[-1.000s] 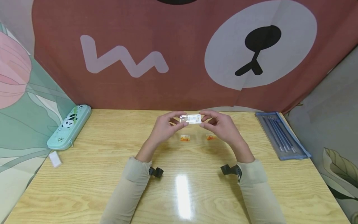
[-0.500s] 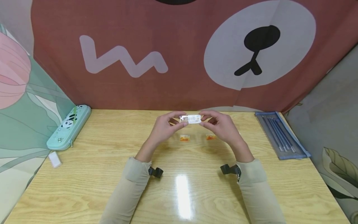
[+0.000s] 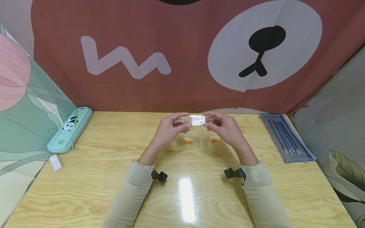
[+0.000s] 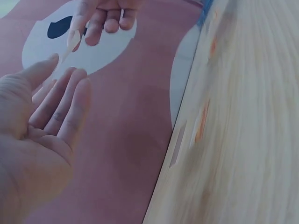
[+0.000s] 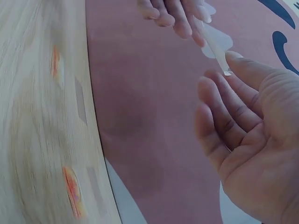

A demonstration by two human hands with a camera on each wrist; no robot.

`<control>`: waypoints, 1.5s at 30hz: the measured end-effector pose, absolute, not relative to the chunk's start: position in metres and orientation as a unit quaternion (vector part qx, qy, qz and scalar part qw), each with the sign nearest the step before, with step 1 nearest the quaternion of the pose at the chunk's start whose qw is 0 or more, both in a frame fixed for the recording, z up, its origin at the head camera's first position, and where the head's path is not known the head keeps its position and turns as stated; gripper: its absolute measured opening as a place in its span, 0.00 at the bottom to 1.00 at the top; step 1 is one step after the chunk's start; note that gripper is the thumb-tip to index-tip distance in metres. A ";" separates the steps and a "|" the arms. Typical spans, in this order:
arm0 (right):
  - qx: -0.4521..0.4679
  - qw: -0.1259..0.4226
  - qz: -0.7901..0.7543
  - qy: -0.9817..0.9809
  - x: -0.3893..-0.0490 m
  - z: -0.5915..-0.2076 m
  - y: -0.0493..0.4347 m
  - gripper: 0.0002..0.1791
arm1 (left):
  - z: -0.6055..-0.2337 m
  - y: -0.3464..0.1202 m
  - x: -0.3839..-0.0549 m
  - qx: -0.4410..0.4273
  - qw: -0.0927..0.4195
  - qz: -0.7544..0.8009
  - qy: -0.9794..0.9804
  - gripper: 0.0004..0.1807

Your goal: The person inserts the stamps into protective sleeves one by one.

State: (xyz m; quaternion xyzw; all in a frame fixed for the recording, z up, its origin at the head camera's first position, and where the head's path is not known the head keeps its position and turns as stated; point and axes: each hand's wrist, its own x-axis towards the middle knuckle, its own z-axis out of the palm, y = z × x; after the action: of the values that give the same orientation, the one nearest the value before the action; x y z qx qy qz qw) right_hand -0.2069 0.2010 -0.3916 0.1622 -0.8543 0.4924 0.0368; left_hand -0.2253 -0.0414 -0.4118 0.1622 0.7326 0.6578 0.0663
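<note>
Above the back of the table, a small flat clear packet point(image 3: 198, 120) with white printing on its right part is stretched between two hands. My left hand point(image 3: 170, 127) pinches its transparent left end between thumb and index finger. At the printed right end, the thumb and index finger of my right hand point(image 3: 223, 127) grip it. Edge-on, the same packet point(image 5: 216, 50) appears as a thin pale strip in the right wrist view. On the table below lie two small orange-printed pieces point(image 3: 188, 140), the right one point(image 3: 215, 139) close to my right hand.
A mint panda pencil case point(image 3: 70, 129) lies at the left edge, with a white eraser-like block point(image 3: 55, 162) before it. A blue-edged mesh pouch point(image 3: 288, 138) holding several pencil-like sticks lies at right. A printed cloth point(image 3: 142, 91) hangs behind the wooden table point(image 3: 114, 190).
Both hands stay in nearly the same place. The packet has tilted slightly, its printed part turning and the bright glare at its left end fading.
</note>
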 end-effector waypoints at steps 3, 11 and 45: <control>0.144 0.012 0.556 -0.818 -0.207 -0.392 0.198 0.18 | -0.411 -0.039 -0.225 0.146 0.078 0.681 0.713 0.19; 0.064 -0.043 0.672 -0.737 -0.209 -0.396 0.188 0.17 | -0.412 -0.033 -0.224 0.124 0.085 0.686 0.712 0.22; 0.011 -0.097 0.694 -0.713 -0.209 -0.396 0.186 0.14 | -0.412 -0.035 -0.219 0.225 -0.036 0.528 0.818 0.23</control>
State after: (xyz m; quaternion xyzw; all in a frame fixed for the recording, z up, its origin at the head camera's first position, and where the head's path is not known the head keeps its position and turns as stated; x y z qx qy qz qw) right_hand -0.2094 0.1860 -0.3958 0.0109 -0.7132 0.6941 -0.0970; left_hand -0.2194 -0.0346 -0.4122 0.2245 0.8180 0.5284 -0.0357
